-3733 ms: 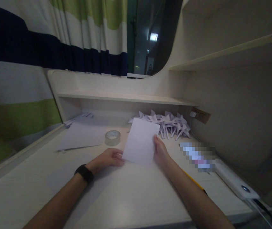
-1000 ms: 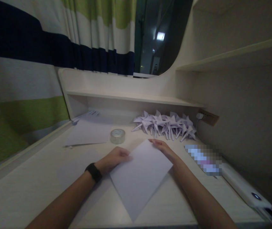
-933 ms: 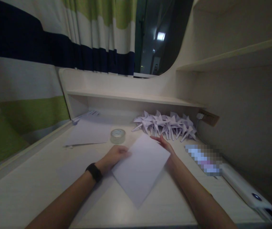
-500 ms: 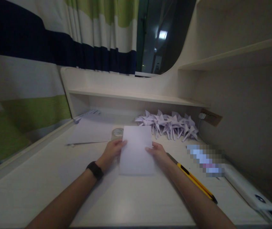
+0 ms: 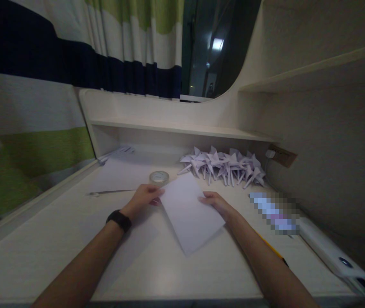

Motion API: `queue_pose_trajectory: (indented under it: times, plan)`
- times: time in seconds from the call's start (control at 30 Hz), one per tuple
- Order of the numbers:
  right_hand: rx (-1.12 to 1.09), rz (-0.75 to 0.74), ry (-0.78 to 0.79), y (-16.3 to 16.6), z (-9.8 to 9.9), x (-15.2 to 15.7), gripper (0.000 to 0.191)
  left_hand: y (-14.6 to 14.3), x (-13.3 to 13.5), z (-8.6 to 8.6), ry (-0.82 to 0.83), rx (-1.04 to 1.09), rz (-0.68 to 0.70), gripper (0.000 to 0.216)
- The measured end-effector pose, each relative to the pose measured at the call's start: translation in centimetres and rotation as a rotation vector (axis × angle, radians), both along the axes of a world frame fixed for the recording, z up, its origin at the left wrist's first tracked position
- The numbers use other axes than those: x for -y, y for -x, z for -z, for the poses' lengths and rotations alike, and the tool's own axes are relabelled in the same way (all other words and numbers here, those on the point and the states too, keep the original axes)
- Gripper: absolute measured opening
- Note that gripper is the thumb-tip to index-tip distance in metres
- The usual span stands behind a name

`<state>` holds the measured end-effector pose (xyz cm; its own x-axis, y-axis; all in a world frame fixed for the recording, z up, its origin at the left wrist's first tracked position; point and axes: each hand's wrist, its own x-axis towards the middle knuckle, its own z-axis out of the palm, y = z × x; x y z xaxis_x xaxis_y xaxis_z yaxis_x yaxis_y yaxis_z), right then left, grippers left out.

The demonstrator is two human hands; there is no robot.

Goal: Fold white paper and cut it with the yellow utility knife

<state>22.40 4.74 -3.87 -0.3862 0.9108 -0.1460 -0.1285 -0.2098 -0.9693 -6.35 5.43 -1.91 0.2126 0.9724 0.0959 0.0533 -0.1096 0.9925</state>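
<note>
Between my two hands is a white sheet of paper (image 5: pixel 190 216), tilted so that one corner points toward me. My left hand (image 5: pixel 145 196) pinches its upper left corner between thumb and fingers. On the right edge, my right hand (image 5: pixel 216 203) grips the sheet with the thumb on top and the fingers underneath. A roll of clear tape (image 5: pixel 159 177) lies just beyond my left hand. Partly hidden under my right forearm is a yellow utility knife (image 5: pixel 270 248).
Several white paper pinwheels (image 5: pixel 224 164) are heaped at the back right. White paper sheets (image 5: pixel 118 173) lie at the back left. A blurred-out flat object (image 5: pixel 274 214) and a white device (image 5: pixel 330 248) sit along the right wall. A shelf (image 5: pixel 182 130) overhangs the desk's back.
The paper has turned from upright to slanted, its near edge swinging right. My left hand has shifted slightly left to its corner. My right forearm now covers more of the knife.
</note>
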Motion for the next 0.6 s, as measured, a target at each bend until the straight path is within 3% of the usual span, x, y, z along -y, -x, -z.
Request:
queue_pose_trajectory:
  times: [0.17, 0.37, 0.6]
  plan:
    - [0.032, 0.036, -0.015, -0.9, 0.0, -0.6, 0.032, 0.4, 0.0, -0.3, 0.058, -0.006, 0.139, 0.027]
    - [0.060, -0.066, -0.062, -1.3, 0.0, -0.2, 0.039, 0.6, -0.4, -0.1, 0.089, 0.031, 0.094, 0.028]
    - [-0.003, -0.098, -0.023, -1.6, -0.4, 0.2, 0.042, 1.4, -0.7, 0.2, 0.182, 0.090, 0.219, 0.039]
